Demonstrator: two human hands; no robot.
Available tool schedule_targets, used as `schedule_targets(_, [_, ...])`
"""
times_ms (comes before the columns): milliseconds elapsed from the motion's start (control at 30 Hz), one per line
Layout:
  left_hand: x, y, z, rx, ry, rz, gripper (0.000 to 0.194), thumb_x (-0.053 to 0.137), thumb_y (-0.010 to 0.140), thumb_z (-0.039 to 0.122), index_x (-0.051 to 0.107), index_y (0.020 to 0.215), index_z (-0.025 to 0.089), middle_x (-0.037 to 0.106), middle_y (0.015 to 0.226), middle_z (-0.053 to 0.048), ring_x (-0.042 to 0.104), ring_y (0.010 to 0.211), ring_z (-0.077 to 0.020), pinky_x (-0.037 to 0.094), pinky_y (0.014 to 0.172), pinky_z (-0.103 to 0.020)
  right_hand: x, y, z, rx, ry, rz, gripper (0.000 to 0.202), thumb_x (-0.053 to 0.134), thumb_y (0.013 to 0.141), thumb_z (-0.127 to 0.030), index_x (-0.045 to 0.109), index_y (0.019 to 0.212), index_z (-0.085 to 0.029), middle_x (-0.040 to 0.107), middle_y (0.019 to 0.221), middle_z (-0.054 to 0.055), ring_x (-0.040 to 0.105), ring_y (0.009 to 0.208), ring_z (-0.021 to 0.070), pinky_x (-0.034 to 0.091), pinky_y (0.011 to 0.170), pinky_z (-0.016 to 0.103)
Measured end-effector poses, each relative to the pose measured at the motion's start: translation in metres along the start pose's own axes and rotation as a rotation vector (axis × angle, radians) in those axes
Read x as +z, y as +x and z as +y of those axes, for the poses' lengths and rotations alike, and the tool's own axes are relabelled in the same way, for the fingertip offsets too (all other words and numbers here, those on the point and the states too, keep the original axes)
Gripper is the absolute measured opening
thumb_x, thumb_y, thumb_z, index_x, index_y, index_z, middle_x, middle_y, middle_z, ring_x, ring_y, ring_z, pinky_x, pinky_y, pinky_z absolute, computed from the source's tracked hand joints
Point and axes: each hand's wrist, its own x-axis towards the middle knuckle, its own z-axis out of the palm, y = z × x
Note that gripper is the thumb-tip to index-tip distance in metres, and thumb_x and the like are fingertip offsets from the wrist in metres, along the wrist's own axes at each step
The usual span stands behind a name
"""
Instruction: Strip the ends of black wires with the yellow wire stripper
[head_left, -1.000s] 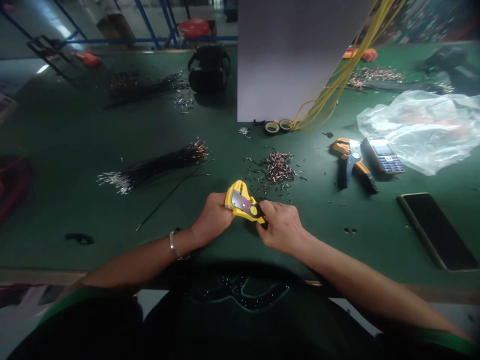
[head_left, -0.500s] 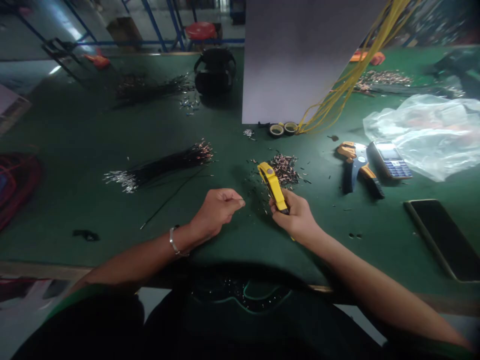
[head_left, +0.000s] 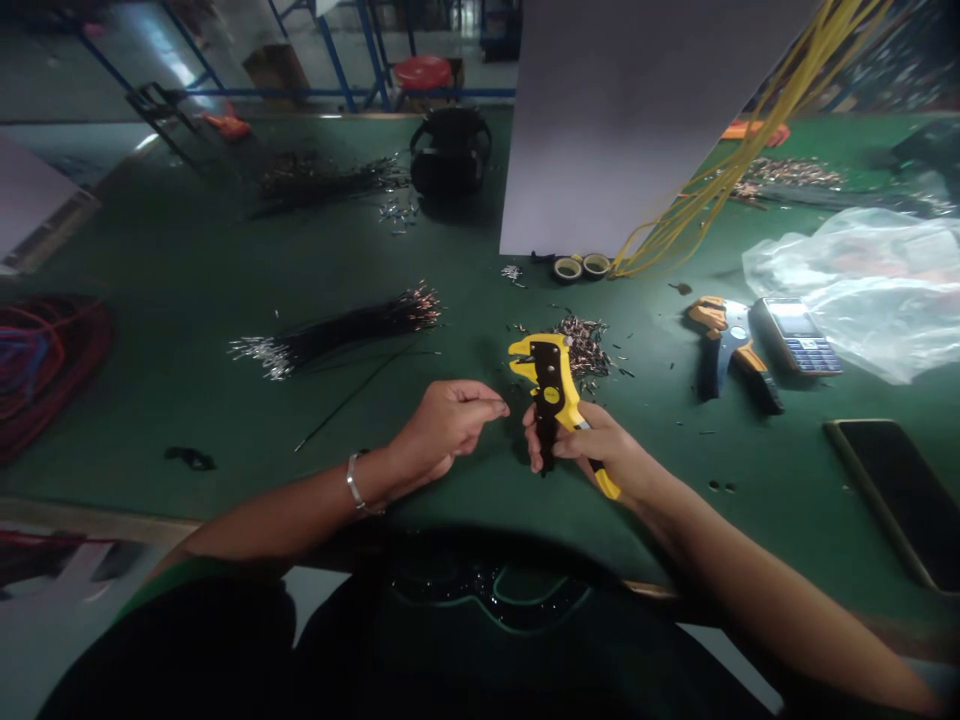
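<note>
My right hand is wrapped round the handles of a yellow and black wire stripper, whose jaws point to the left. Beside it, my left hand is closed in a pinch; whatever its fingertips hold is too small to make out. Past the stripper lies a pile of short dark offcuts with coppery ends. A bundle of black wires, bare copper at one end and silvery at the other, rests on the green table, with one loose black wire in front of it.
To the right are an orange and blue hand tool, a keypad phone, a smartphone and a clear plastic bag. Two tape rolls sit below a grey panel near hanging yellow wires. Red cables lie left.
The wire stripper has turned in my right hand, so its black side and jaws now show, facing left. My left hand stays pinched. The whole view has shifted slightly.
</note>
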Motion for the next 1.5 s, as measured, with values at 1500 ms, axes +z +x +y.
schedule_targets(1500, [0.018, -0.013, -0.005, -0.057, 0.22, -0.287, 0.008, 0.062, 0.067, 0.018, 0.068, 0.068, 0.013, 0.064, 0.063, -0.001, 0.036, 0.039, -0.0018, 0.022, 0.035, -0.018, 0.01, -0.007, 0.0, -0.096, 0.167, 0.025, 0.02, 0.066, 0.065, -0.016, 0.06, 0.084, -0.016, 0.058, 0.071, 0.0, 0.057, 0.062, 0.0145, 0.05, 0.064, 0.033])
